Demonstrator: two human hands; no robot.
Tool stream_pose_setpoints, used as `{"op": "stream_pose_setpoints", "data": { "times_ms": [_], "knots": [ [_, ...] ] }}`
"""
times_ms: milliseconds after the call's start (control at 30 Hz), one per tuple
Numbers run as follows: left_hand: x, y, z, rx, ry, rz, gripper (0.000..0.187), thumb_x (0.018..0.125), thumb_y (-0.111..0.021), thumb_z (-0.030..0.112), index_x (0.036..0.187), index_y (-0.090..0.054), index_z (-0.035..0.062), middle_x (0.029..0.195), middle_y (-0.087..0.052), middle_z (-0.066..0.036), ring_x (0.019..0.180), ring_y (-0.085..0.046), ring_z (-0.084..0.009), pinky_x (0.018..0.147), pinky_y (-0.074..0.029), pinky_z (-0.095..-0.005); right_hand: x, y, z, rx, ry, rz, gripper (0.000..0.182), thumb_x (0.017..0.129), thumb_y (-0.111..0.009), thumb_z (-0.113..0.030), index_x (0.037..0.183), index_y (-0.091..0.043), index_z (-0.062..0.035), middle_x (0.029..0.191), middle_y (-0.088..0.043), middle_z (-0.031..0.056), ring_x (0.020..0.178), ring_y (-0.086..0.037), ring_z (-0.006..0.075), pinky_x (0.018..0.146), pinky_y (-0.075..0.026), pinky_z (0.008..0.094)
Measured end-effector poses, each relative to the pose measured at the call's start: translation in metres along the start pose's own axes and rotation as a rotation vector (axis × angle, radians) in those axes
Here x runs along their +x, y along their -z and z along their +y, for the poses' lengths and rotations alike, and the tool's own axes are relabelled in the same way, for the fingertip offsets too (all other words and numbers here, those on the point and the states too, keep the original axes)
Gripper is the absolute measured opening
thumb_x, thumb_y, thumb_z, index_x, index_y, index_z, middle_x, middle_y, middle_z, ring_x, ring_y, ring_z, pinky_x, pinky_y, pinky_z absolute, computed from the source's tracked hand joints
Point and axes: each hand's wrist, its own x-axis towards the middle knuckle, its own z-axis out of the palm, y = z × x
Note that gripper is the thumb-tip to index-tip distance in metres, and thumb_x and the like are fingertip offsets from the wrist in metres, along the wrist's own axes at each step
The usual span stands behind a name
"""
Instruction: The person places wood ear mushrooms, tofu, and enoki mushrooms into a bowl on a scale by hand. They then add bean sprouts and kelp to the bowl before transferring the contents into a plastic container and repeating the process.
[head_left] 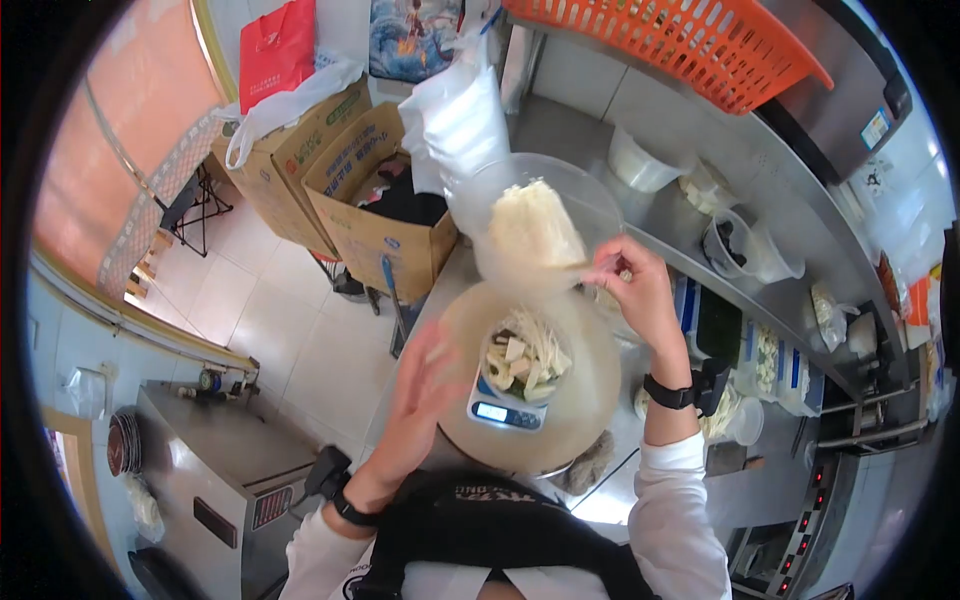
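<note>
My right hand (632, 285) pinches the rim of a large clear plastic tub (590, 190), which is tilted and slightly blurred. A pale block (537, 222) of what looks like enoki mushrooms or noodles lies in it. Below the tub, a digital kitchen scale (507, 414) with a lit display sits on a round board (460, 340). A small clear bowl (569, 378) on the scale holds chopped greens, pale cubes and thin white strands. Left of the scale, my left hand (425, 385) is raised with its fingers stretched out, blurred by motion and holding nothing.
Open cardboard boxes (375, 235) stand beyond the board on the left, near white plastic bags (455, 120). An orange basket (690, 40) overhangs the back. Food tubs (645, 165) line a steel shelf (570, 125) on the right. A steel cabinet (190, 430) stands at left.
</note>
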Motion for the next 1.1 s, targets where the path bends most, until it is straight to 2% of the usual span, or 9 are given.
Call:
{"op": "stream_pose_setpoints", "data": {
  "times_ms": [67,200,400,467,567,733,800,933,1100],
  "knots": [
    [-0.013,0.022,-0.013,-0.097,0.278,-0.024,0.050,0.088,-0.049,0.017,0.133,-0.031,0.0092,0.129,-0.041,-0.009,0.116,-0.043,-0.0231,0.093,-0.037,-0.0388,0.025,0.000,0.028,-0.013,-0.014,0.052,0.019,0.070,-0.070,-0.006,0.081,-0.055,-0.0010,0.069,-0.055,0.0024,0.062,-0.048,0.0085,0.058,-0.041,0.0230],
    [-0.049,0.046,-0.034,-0.103,0.395,0.106,0.037,0.086,-0.050,0.017,0.122,-0.042,0.0070,0.120,-0.049,-0.009,0.108,-0.049,-0.0204,0.089,-0.039,-0.0345,0.083,-0.006,0.076,-0.072,-0.089,0.234,0.019,0.073,-0.069,-0.008,0.083,-0.055,0.0000,0.062,-0.053,0.0023,0.057,-0.046,0.0107,0.056,-0.041,0.0262],
    [-0.065,0.064,-0.081,-0.012,0.517,0.241,0.027,0.088,-0.047,0.014,0.114,-0.049,0.0068,0.111,-0.054,-0.005,0.103,-0.051,-0.0150,0.084,-0.040,-0.0277,0.137,-0.025,0.136,-0.051,0.083,0.370,0.035,0.082,-0.053,-0.005,0.116,-0.044,-0.0039,0.081,-0.056,0.0056,0.073,-0.053,0.0143,0.071,-0.044,0.0282],
    [-0.069,0.059,-0.085,0.002,0.525,0.275,0.023,0.087,-0.049,0.015,0.108,-0.053,0.0059,0.106,-0.057,-0.006,0.098,-0.053,-0.0155,0.082,-0.041,-0.0291,0.121,-0.017,0.137,0.260,-0.069,0.229,0.023,0.082,-0.051,-0.006,0.105,-0.051,-0.0031,0.080,-0.057,0.0045,0.074,-0.054,0.0132,0.071,-0.044,0.0270],
    [-0.060,0.045,-0.085,-0.099,0.611,0.315,0.020,0.086,-0.049,0.011,0.104,-0.054,0.0041,0.103,-0.057,-0.007,0.095,-0.054,-0.0165,0.082,-0.042,-0.0304,0.066,-0.011,0.168,0.119,-0.182,-0.042,0.011,0.083,-0.048,-0.011,0.081,-0.054,-0.0015,0.079,-0.059,0.0043,0.076,-0.056,0.0115,0.068,-0.043,0.0244],
    [-0.067,0.039,-0.104,-0.239,0.762,0.276,0.022,0.087,-0.047,0.010,0.108,-0.052,0.0056,0.104,-0.056,-0.006,0.096,-0.053,-0.0143,0.083,-0.043,-0.0273,0.003,-0.033,0.256,0.114,-0.514,-0.221,0.012,0.081,-0.053,-0.013,0.082,-0.054,-0.0009,0.082,-0.060,0.0049,0.075,-0.057,0.0124,0.067,-0.044,0.0250],
    [-0.072,0.035,-0.106,-0.270,0.803,0.288,0.023,0.086,-0.047,0.008,0.109,-0.051,0.0055,0.103,-0.056,-0.007,0.095,-0.053,-0.0153,0.082,-0.043,-0.0285,0.007,-0.052,0.290,-0.175,-0.260,-0.305,0.014,0.080,-0.053,-0.013,0.086,-0.054,-0.0008,0.083,-0.060,0.0061,0.079,-0.058,0.0132,0.068,-0.045,0.0252],
    [-0.076,0.031,-0.103,-0.273,0.758,0.318,0.023,0.088,-0.045,0.007,0.110,-0.050,0.0049,0.103,-0.057,-0.007,0.095,-0.054,-0.0141,0.083,-0.043,-0.0265,0.048,-0.096,0.354,-0.403,-0.314,-0.691,0.039,0.080,-0.053,-0.019,0.116,-0.052,-0.0036,0.107,-0.060,0.0135,0.095,-0.058,0.0241,0.080,-0.045,0.0321],
    [-0.091,0.037,-0.102,-0.265,0.697,0.490,0.025,0.087,-0.046,0.006,0.111,-0.049,0.0048,0.103,-0.056,-0.007,0.094,-0.054,-0.0155,0.082,-0.043,-0.0269,0.063,-0.129,0.384,-0.404,-0.339,-0.770,0.053,0.076,-0.058,-0.019,0.126,-0.045,-0.0071,0.127,-0.047,0.0145,0.113,-0.048,0.0285,0.090,-0.040,0.0334]
  ]
}}
